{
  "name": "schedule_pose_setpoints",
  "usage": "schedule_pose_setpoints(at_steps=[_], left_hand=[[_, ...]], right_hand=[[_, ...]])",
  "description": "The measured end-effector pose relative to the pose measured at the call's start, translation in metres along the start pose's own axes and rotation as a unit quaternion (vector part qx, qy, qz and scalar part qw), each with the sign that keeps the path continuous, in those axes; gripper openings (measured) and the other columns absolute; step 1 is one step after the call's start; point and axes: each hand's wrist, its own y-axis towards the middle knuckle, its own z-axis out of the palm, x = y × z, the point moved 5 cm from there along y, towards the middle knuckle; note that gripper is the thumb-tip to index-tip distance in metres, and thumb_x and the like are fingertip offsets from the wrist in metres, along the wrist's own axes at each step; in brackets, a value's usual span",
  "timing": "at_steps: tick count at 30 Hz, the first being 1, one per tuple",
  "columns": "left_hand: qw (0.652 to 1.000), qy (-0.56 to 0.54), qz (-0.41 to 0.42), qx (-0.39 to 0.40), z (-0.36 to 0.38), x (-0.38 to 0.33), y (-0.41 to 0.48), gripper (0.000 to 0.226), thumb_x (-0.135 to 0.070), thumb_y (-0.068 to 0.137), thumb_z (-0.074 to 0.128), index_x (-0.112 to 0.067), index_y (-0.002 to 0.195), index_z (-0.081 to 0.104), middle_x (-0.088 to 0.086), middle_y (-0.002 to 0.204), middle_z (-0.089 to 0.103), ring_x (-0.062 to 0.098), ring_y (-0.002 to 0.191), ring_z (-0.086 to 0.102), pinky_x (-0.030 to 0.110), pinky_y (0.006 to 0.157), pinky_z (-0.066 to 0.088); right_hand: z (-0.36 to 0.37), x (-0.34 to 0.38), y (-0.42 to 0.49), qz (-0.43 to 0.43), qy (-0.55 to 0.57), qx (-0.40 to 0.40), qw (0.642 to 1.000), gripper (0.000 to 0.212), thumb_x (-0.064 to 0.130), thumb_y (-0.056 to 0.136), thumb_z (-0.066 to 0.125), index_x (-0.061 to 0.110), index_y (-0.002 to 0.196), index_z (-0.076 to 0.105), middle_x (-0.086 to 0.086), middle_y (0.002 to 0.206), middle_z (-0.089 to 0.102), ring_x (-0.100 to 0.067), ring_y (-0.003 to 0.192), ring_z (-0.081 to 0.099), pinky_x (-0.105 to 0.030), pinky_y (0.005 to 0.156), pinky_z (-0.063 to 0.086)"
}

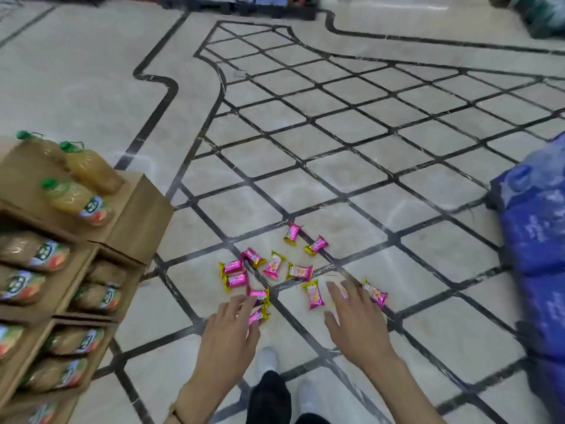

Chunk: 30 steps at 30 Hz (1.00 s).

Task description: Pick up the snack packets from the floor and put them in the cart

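The tiled floor point(351, 166) fills the view, its dark grid lines running diagonally. At nine o'clock stand cardboard shelves point(134, 215) stacked with juice bottles point(76, 200); at three o'clock sits a pile of blue bags point(538, 240). No cart shows anywhere in the view, so its place cannot be told.

The snack packets point(299, 270), pink with gold ends, lie scattered on the floor just below centre, about a dozen of them, the farthest pair toward twelve o'clock of the cluster.

Both hands reach down from six o'clock. The left hand point(232, 328) is spread flat, fingers loose, over two packets at the cluster's seven o'clock edge; it grips nothing yet. The right hand point(354, 319) is likewise splayed wide, hovering between a packet at its ten o'clock and another at its one o'clock, with one partly hidden beneath the fingers; it too holds nothing.

To do this step well, I judge each hand should sweep nearby packets together and pinch several by their crimped ends, since the foil looks slippery and flat against the tile. Starting with the nearest ones leaves the far pair for a second reach.
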Motion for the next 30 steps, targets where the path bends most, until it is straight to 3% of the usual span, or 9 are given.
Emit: schedule_pose_setpoints(at_steps=[2, 4, 7, 12, 17, 22, 27, 30], left_hand=[[1.000, -0.004, 0.010, 0.012, 0.014, 0.014, 0.023, 0.043, -0.024, 0.091, 0.066, -0.023, 0.132, 0.055, -0.002, 0.123, 0.060, 0.022, 0.101, 0.061, 0.038, 0.077, 0.055], [0.999, 0.004, 0.025, 0.030, 0.034, 0.027, 0.046, 0.040, -0.025, 0.092, 0.060, -0.020, 0.131, 0.058, -0.001, 0.120, 0.062, 0.023, 0.100, 0.061, 0.039, 0.077, 0.055], [0.995, 0.038, 0.056, 0.070, 0.074, 0.050, 0.079, 0.043, -0.032, 0.093, 0.046, -0.020, 0.132, 0.058, 0.000, 0.119, 0.063, 0.024, 0.099, 0.062, 0.040, 0.078, 0.054], [0.988, 0.048, 0.053, 0.135, 0.168, 0.103, 0.126, 0.047, -0.029, 0.090, 0.061, -0.019, 0.135, 0.058, 0.004, 0.125, 0.064, 0.029, 0.107, 0.063, 0.045, 0.082, 0.055], [0.985, 0.065, 0.079, 0.141, 0.289, 0.149, 0.156, 0.048, -0.028, 0.088, 0.065, -0.020, 0.134, 0.056, 0.006, 0.132, 0.061, 0.032, 0.110, 0.061, 0.048, 0.081, 0.056], [0.984, 0.080, 0.045, 0.155, 0.438, 0.211, 0.174, 0.059, -0.024, 0.081, 0.073, -0.023, 0.135, 0.049, 0.008, 0.132, 0.059, 0.038, 0.110, 0.060, 0.051, 0.080, 0.055], [0.975, 0.134, 0.022, 0.178, 0.580, 0.281, 0.182, 0.072, -0.031, 0.081, 0.071, -0.026, 0.148, 0.043, 0.011, 0.146, 0.046, 0.041, 0.121, 0.051, 0.057, 0.088, 0.050], [0.967, 0.158, 0.019, 0.200, 0.651, 0.312, 0.181, 0.079, -0.040, 0.080, 0.072, -0.030, 0.151, 0.039, 0.014, 0.154, 0.039, 0.044, 0.125, 0.048, 0.059, 0.091, 0.046]], right_hand=[[0.016, 0.003, 0.019, 0.000, 0.015, 0.009, 1.000, 0.053, 0.041, 0.088, 0.056, 0.024, 0.138, 0.050, -0.004, 0.128, 0.055, -0.034, 0.109, 0.057, -0.046, 0.078, 0.055], [0.037, 0.006, 0.042, -0.002, 0.028, 0.012, 1.000, 0.050, 0.041, 0.090, 0.049, 0.025, 0.138, 0.048, -0.003, 0.130, 0.053, -0.034, 0.111, 0.055, -0.047, 0.079, 0.054], [0.076, 0.004, 0.078, 0.016, 0.033, 0.022, 0.999, 0.049, 0.035, 0.092, 0.057, 0.023, 0.138, 0.047, -0.005, 0.133, 0.053, -0.034, 0.112, 0.054, -0.045, 0.073, 0.053], [0.175, -0.020, 0.132, 0.045, 0.035, 0.071, 0.996, 0.049, 0.031, 0.093, 0.059, 0.022, 0.140, 0.048, -0.007, 0.138, 0.051, -0.035, 0.109, 0.055, -0.045, 0.074, 0.051], [0.307, -0.070, 0.193, 0.048, 0.031, 0.114, 0.992, 0.054, 0.028, 0.095, 0.058, 0.020, 0.146, 0.044, -0.009, 0.144, 0.047, -0.037, 0.109, 0.053, -0.046, 0.077, 0.048], [0.454, -0.120, 0.242, 0.032, -0.005, 0.150, 0.988, 0.060, 0.031, 0.094, 0.057, 0.021, 0.150, 0.039, -0.010, 0.150, 0.042, -0.038, 0.118, 0.050, -0.047, 0.080, 0.049], [0.563, -0.173, 0.275, 0.087, 0.051, 0.106, 0.989, 0.061, 0.029, 0.094, 0.061, 0.023, 0.151, 0.038, -0.010, 0.154, 0.036, -0.042, 0.123, 0.046, -0.053, 0.084, 0.049], [0.621, -0.191, 0.293, 0.075, 0.063, 0.095, 0.991, 0.062, 0.030, 0.093, 0.064, 0.026, 0.150, 0.038, -0.010, 0.153, 0.033, -0.040, 0.130, 0.042, -0.053, 0.083, 0.050]])
